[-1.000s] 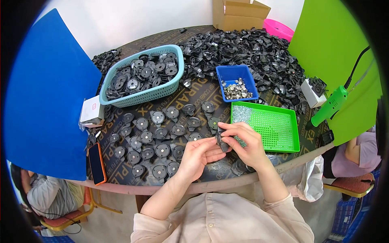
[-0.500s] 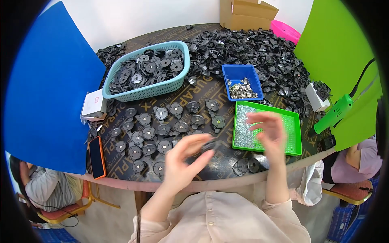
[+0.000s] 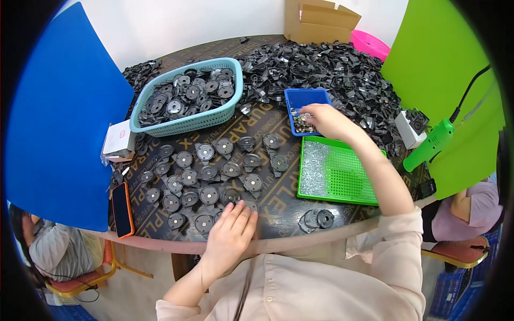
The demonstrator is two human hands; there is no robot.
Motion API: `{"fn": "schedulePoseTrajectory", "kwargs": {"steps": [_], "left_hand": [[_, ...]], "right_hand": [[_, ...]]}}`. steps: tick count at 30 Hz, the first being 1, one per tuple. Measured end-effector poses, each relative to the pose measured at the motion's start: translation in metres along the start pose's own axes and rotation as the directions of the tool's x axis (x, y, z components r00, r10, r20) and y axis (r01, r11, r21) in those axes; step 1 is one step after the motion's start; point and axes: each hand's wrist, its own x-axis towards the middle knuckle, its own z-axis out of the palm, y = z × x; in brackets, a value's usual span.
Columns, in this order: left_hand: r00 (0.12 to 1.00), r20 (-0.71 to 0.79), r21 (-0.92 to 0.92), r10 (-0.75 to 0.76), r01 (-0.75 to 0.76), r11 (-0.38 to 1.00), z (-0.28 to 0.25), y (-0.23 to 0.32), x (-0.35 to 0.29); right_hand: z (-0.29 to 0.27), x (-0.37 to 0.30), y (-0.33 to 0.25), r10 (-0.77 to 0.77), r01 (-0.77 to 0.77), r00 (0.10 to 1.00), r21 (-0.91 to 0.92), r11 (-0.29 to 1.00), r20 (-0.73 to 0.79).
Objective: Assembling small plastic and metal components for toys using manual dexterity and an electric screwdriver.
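My left hand (image 3: 231, 231) lies palm down at the near side of the laid-out parts, fingers stretched over a black round plastic part (image 3: 231, 196) and its neighbour. My right hand (image 3: 327, 121) reaches into the blue tray (image 3: 309, 96), its fingertips bent down together among small round metal pieces (image 3: 303, 127). What those fingertips pinch is too small to make out. Several more black round parts (image 3: 205, 152), many with a metal centre, are spread across the table to the left. Under my right forearm stands a green tray (image 3: 342, 182) with tiny silvery pieces along its left side.
A light-blue basket (image 3: 187, 126) full of black discs stands at the back left. Behind lies a large heap of black parts (image 3: 321, 64). A green handheld tool (image 3: 430, 144) hangs at the right. An orange-cased phone (image 3: 122, 209) and a few stacked parts (image 3: 316, 219) lie near the front edge.
My right hand has moved from above the green tray up and left into the blue tray. My left hand has lowered onto the laid-out parts; the black part it held is now among them.
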Motion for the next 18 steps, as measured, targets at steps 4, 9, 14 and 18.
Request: {"fn": "schedulePoseTrajectory", "kwargs": {"steps": [4, 9, 14, 18], "left_hand": [[0.999, 0.043, 0.029, -0.028, 0.027, 0.999, -0.006, 0.0, 0.0], [0.994, 0.011, -0.023, -0.106, 0.106, 0.994, -0.002, 0.009, -0.006], [0.988, 0.035, 0.096, -0.15, 0.146, 0.985, 0.012, 0.013, -0.005], [0.993, 0.047, 0.034, -0.108, 0.106, 0.994, 0.013, 0.015, 0.0]], "right_hand": [[0.037, 0.024, 0.019, 0.077, -0.064, 0.995, -0.188, 0.98, 0.066], [0.016, 0.02, -0.002, 0.167, -0.162, 0.983, -0.073, 0.984, 0.071], [0.014, 0.009, 0.006, 0.122, -0.139, 0.985, -0.142, 0.98, -0.123], [0.017, 0.008, 0.008, 0.092, -0.137, 0.968, -0.182, 0.974, -0.235]]}}
